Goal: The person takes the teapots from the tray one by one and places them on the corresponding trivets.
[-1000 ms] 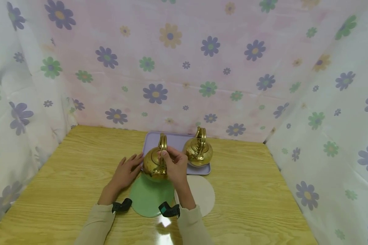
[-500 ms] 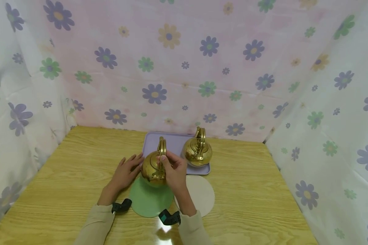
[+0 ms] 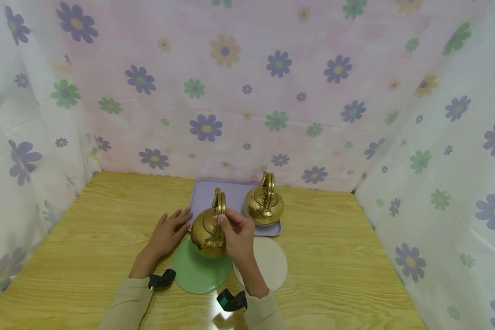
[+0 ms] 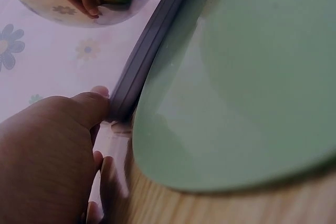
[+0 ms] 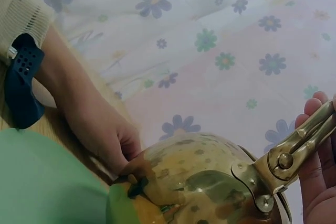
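My right hand (image 3: 240, 236) grips the upright handle of a shiny gold-coloured kettle (image 3: 204, 233), thumb on the near side and fingers behind. In the head view the kettle overlaps the back of a round green mat (image 3: 202, 275) and the front edge of a lilac tray (image 3: 214, 190). The kettle's rounded side (image 5: 199, 182) fills the lower part of the right wrist view. My left hand (image 3: 167, 236) lies at the tray's left front corner, its fingers extended. The left wrist view has its thumb touching the tray's edge (image 4: 152, 40), beside the green mat (image 4: 252, 98).
A second gold-coloured kettle (image 3: 264, 206) stands on the tray's right end. Right of the green mat lies a round cream mat (image 3: 272, 266), partly behind my right forearm. A flowered cloth (image 3: 247, 105) hangs along the back and both sides of the wooden table (image 3: 326, 256).
My right hand has brought the kettle a short way toward me, further over the green mat. My left hand stays at the tray corner. The head view has shifted slightly.
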A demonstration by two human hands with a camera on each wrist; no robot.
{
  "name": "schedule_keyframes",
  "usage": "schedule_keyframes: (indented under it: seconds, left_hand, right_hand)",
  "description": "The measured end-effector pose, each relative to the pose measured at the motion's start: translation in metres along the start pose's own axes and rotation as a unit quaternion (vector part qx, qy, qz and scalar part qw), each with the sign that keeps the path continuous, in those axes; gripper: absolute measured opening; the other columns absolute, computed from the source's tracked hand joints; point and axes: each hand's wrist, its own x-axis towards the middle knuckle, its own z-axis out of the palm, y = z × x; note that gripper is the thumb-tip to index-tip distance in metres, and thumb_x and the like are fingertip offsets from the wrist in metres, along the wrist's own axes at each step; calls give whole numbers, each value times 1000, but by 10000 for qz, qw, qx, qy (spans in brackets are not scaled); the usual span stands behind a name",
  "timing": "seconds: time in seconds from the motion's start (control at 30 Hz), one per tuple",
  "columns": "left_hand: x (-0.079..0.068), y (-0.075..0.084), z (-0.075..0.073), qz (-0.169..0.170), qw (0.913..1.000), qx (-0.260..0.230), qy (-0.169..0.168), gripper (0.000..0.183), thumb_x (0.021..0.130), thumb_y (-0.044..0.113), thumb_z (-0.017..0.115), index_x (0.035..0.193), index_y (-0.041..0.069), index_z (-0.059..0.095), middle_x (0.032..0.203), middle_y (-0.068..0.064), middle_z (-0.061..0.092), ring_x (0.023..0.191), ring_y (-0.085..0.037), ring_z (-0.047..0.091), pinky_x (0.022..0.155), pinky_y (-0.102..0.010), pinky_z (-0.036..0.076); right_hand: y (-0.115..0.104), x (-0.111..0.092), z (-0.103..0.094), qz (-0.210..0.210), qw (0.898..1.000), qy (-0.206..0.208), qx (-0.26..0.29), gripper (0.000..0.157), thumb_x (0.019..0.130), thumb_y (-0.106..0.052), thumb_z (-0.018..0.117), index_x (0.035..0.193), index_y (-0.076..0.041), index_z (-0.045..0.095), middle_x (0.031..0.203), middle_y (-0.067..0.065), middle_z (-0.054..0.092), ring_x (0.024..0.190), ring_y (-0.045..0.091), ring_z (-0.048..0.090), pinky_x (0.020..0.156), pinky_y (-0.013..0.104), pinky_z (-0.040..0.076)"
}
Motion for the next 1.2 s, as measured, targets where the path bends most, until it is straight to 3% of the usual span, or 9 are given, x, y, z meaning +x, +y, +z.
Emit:
schedule_keyframes:
  seconds: [0.33, 0.6, 0.83, 1.2]
  left_hand:
    - [0, -1, 1, -1, 10000, 22, 1, 43, 105, 16, 55, 144, -1, 55, 156, -17, 46, 145, -47, 37, 119, -70, 10]
    - [1, -2, 1, 7, 10000, 32, -15, 43, 106, 18, 55, 145, 0, 54, 156, -16, 45, 146, -46, 36, 119, -70, 10]
    - [2, -2, 2, -14, 10000, 20, -17, 44, 106, 18, 55, 145, 0, 54, 156, -16, 45, 146, -46, 36, 119, -70, 10]
    - [1, -3, 1, -51, 10000, 2, -28, 44, 105, 18, 56, 146, 0, 54, 156, -16, 45, 146, -46, 36, 120, -69, 9]
  right_hand:
    - [1, -7, -1, 28, 9998, -94, -144, 25, 100, 0, 60, 117, 18, 66, 96, 44, 65, 78, 6, 68, 73, 21, 59]
    - [0, -13, -1, 264, 9995, -142, 43, 28, 101, -2, 61, 119, 18, 65, 98, 43, 65, 79, 7, 70, 74, 23, 60]
    - [-3, -18, -2, 223, 9996, -154, 48, 27, 100, -1, 61, 117, 19, 66, 93, 33, 71, 77, 8, 69, 73, 23, 60]
    - [-2, -28, 0, -195, 9984, -526, 89, 25, 100, 2, 58, 116, 21, 64, 92, 46, 62, 79, 5, 70, 73, 26, 61]
